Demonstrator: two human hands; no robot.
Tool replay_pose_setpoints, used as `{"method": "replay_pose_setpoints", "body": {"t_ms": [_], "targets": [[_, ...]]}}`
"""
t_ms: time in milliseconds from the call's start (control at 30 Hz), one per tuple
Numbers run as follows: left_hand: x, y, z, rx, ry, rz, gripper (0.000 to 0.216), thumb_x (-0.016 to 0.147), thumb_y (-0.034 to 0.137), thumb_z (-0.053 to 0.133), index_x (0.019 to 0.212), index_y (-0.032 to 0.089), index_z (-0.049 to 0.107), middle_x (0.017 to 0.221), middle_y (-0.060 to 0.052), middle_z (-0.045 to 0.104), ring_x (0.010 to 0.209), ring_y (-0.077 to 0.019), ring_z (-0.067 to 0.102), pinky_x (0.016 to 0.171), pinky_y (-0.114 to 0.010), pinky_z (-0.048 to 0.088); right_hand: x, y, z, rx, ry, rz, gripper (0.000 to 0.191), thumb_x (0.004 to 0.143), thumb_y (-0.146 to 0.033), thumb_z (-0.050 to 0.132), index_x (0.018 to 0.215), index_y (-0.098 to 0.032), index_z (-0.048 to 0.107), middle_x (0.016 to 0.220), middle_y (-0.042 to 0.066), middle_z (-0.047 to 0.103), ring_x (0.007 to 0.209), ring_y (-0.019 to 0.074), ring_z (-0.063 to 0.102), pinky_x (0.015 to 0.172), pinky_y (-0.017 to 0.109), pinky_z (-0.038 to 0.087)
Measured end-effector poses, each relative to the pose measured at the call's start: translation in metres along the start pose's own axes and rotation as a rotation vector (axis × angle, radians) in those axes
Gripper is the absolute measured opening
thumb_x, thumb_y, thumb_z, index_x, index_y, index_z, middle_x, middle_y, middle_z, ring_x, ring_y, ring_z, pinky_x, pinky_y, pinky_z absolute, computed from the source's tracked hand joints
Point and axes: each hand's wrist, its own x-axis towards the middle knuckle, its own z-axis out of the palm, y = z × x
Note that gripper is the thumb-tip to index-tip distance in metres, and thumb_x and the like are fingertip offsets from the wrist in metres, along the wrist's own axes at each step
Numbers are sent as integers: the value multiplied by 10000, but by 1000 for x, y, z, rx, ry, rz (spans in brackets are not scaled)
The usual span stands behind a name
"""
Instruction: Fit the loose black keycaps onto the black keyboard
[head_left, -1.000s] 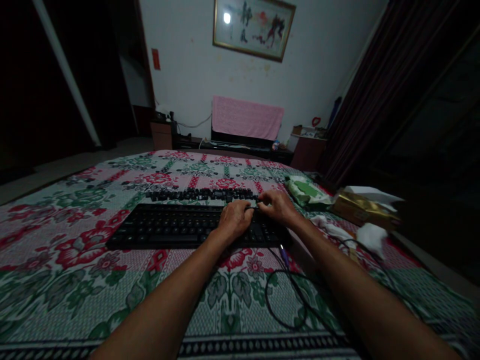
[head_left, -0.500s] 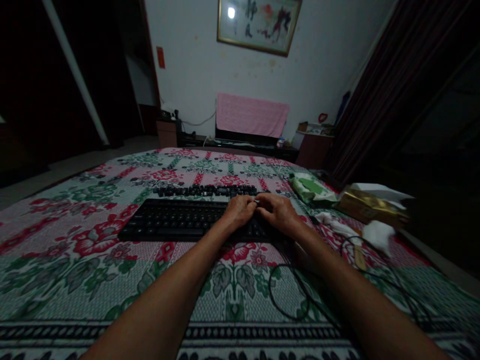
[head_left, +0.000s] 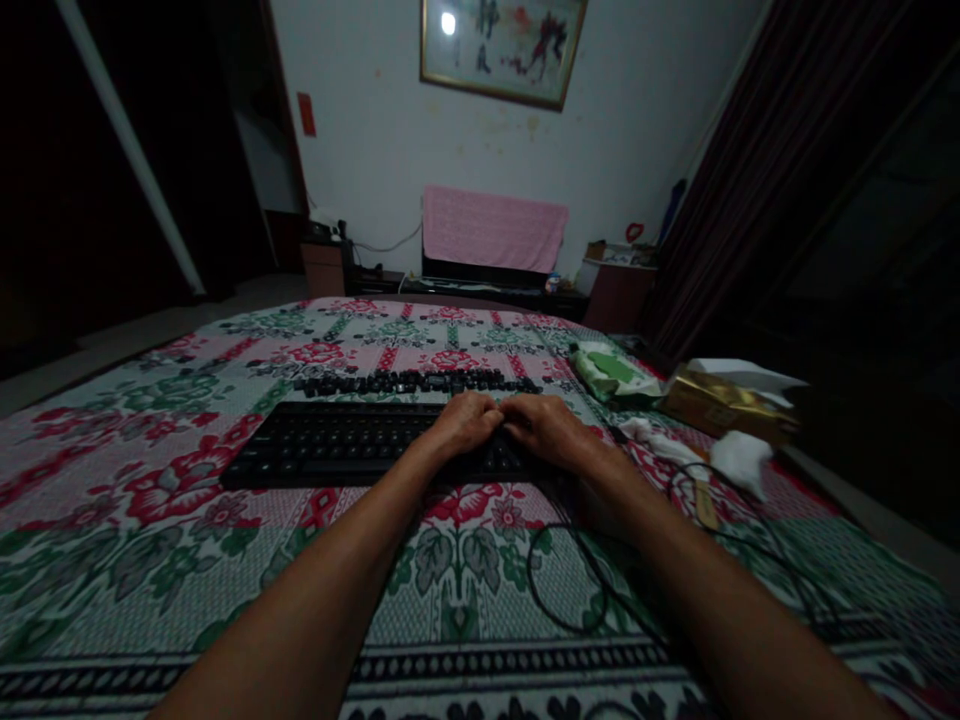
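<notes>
A black keyboard [head_left: 330, 440] with its keys stripped to small posts in rows lies across the patterned bedspread [head_left: 457, 560]. Over its right part, my left hand [head_left: 469, 422] and my right hand [head_left: 551, 428] meet, thumbs and fingers drawn together at the fingertips. Both hands are closed; whatever they pinch is too small or hidden to name. Just behind the keyboard runs a row of loose black keycaps [head_left: 405, 381]. Part of the keyboard's right end is covered by my hands.
A black cable [head_left: 532, 590] loops in front of my right forearm. To the right are a green-and-white wipes pack [head_left: 611, 372], a golden tissue box [head_left: 720, 405], crumpled white tissue [head_left: 741, 462] and a flat wooden piece [head_left: 705, 505]. A pink towel [head_left: 495, 230] hangs beyond the bed.
The view has shifted slightly, so everything sits a little further left. My fingertips have drawn closer together; a small pale glint seen between them earlier no longer shows.
</notes>
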Motion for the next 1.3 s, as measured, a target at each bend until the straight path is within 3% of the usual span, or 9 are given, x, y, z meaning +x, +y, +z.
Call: {"method": "replay_pose_setpoints", "body": {"t_ms": [133, 267, 433, 600, 833, 1100, 1300], "targets": [[-3, 1, 1, -6, 1, 27, 317, 769, 330, 357, 838, 177, 626, 765, -25, 631, 727, -148, 558, 660, -240, 407, 0, 3, 0, 16, 16, 49, 162, 706, -209, 492, 845, -182, 570, 739, 12, 608, 670, 114, 529, 604, 201, 352], [-8, -2, -1, 60, 20, 70, 488, 699, 526, 431, 1068, 221, 524, 1061, -47, 558, 989, -201, 490, 836, -308, 374, -3, 18, -3, 34, 121, 191, 166, 688, -253, 519, 826, -174, 568, 706, 5, 605, 628, 105, 521, 580, 200, 351], [-14, -6, -4, 239, -234, 27, 974, 446, 752, 467, 1270, 268, 282, 1359, -104, 232, 1226, -340, 188, 959, -526, 167, -11, 46, 1, 8, 218, 502, 214, 657, -318, 538, 793, -162, 594, 756, 24, 623, 669, 126, 542, 603, 213, 371], [-14, -5, -6, 316, -354, 42, 1118, 347, 776, 484, 1304, 289, 173, 1395, -101, 106, 1243, -371, 79, 959, -562, 115, -11, 51, 9, 67, 151, 684, 270, 630, -374, 536, 771, -157, 609, 673, 14, 618, 597, 130, 540, 543, 215, 366], [-14, -5, -11, 321, -343, 66, 1090, 348, 751, 514, 1290, 309, 194, 1373, -93, 166, 1217, -346, 179, 950, -558, 162, -7, 44, 9, 110, 147, 680, 281, 631, -382, 528, 782, -156, 602, 693, 19, 622, 614, 134, 544, 536, 215, 366], [-11, -9, -12, 332, -335, 61, 1060, 401, 706, 541, 1301, 262, 196, 1380, -99, 159, 1239, -326, 149, 979, -511, 161, -6, 53, 19, 169, 187, 573, 254, 651, -357, 531, 802, -163, 593, 760, 26, 627, 680, 139, 557, 604, 225, 392], [-11, -11, -11, 313, -342, 43, 1047, 412, 710, 531, 1301, 262, 207, 1391, -93, 133, 1253, -322, 112, 989, -493, 158, -5, 49, 7, 181, 156, 497, 235, 633, -319, 568, 811, -171, 607, 779, 23, 631, 716, 144, 558, 654, 242, 401]]}}
